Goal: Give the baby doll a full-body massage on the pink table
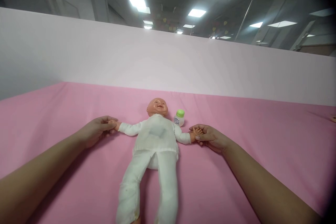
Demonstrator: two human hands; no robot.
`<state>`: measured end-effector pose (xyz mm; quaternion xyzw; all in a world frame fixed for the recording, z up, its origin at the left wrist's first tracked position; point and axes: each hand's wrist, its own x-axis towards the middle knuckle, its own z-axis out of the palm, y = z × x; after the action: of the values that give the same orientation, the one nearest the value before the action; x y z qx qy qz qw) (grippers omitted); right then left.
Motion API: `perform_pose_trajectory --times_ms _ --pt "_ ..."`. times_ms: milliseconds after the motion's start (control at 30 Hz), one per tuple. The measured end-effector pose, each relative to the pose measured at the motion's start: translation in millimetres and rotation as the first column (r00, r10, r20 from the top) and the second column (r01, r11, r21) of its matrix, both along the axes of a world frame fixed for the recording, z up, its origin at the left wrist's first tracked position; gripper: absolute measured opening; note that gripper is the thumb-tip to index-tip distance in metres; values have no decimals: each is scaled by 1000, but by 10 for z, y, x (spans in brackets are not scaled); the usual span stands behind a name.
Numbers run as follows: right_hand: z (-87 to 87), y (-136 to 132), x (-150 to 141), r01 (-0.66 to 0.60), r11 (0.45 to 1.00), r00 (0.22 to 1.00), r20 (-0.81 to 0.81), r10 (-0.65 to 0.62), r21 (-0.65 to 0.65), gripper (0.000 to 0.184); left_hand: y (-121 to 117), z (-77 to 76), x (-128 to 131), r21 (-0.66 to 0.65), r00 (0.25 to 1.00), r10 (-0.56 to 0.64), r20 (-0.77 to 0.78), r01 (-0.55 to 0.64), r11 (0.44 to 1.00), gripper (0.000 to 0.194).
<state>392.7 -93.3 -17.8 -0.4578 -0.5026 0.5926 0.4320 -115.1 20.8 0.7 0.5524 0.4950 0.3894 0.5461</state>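
A baby doll [156, 136] with a white cloth body lies on its back, head away from me, arms stretched out to both sides. My left hand [99, 129] is closed around the doll's hand on the left, thumb on top. On the other side, my right hand [210, 138] pinches the doll's other hand, whose small fingers show above my thumb. Just past the doll's shoulder on the right stands a small clear bottle [179, 118] with a green cap, touched by neither hand. The doll's feet are mostly cut off by the lower picture edge.
Under the doll spreads a pink padded surface [225, 182]. A white wall [157, 63] runs along its far side, with dark glass [168, 3] above it reflecting ceiling lights. At the far right edge, part of a small skin-toned object [333, 118] shows.
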Motion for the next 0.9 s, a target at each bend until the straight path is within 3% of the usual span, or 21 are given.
perform_pose_trajectory --times_ms 233,600,900 --pt "-23 2 -15 3 999 1000 -12 -3 -41 47 -2 -38 34 34 998 21 -67 -19 999 41" --pt "-48 -21 -145 190 982 976 114 -187 -11 41 -45 -71 86 117 998 30 -60 -22 993 34" --pt "-122 10 -195 304 953 942 152 -301 2 42 -33 -148 57 25 998 -11 63 10 1000 39"
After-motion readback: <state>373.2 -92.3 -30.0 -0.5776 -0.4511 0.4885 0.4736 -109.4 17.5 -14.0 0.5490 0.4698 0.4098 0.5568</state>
